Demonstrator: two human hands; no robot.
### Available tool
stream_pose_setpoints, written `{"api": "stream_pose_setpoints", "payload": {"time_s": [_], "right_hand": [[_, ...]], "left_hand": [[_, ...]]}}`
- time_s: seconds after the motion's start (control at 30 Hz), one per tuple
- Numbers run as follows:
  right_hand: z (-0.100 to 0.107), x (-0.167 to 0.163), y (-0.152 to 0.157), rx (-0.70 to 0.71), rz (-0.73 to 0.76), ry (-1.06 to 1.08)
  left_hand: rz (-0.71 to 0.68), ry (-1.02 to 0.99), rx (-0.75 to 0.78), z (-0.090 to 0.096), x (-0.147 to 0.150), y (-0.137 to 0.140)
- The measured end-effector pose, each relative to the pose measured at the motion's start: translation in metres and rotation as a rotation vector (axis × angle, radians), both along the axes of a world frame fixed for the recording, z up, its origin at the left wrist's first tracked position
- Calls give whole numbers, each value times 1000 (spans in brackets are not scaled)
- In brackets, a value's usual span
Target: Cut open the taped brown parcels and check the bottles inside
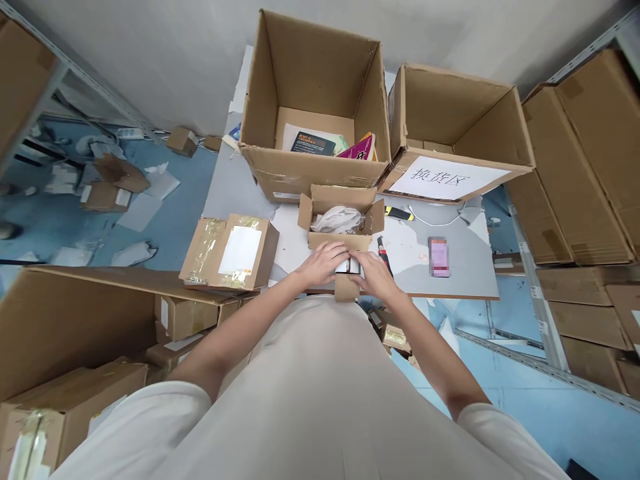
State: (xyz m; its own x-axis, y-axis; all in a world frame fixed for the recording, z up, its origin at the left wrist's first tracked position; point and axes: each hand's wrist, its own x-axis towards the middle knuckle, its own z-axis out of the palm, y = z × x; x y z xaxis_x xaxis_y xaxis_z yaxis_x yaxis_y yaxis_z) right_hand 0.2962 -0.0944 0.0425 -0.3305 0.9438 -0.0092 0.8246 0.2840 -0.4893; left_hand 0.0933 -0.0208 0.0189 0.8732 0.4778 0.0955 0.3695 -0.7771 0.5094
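At the front edge of the table stands an open cardboard box [336,239] with clear and white plastic wrapping [338,219] inside and its flaps spread. Close in front of it, a small white box [348,266] with dark edges sits between my hands, above a brown cardboard flap [346,288]. My left hand [324,263] grips it from the left with bent fingers. From the right, my right hand [374,275] closes on it, thumb and fingers near its edges. Both hands partly cover the small box, so its full shape is hidden.
Behind stand a large carton [315,167] with books and another carton [450,177] bearing a handwritten sheet. A taped parcel [233,253] lies left. Right are a red-black cutter [384,256], a yellow-black cutter [399,213] and a phone [439,257]. Boxes fill a big carton [90,287] lower left.
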Motion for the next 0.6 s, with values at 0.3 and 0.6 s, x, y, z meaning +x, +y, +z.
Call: {"api": "stream_pose_setpoints", "payload": {"time_s": [0.3, 0.6], "right_hand": [[0, 19, 9, -23, 46, 22], [5, 9, 3, 85, 72, -285]], "left_hand": [[64, 124, 87, 20, 5, 3], [262, 0, -183, 6, -11, -23]]}}
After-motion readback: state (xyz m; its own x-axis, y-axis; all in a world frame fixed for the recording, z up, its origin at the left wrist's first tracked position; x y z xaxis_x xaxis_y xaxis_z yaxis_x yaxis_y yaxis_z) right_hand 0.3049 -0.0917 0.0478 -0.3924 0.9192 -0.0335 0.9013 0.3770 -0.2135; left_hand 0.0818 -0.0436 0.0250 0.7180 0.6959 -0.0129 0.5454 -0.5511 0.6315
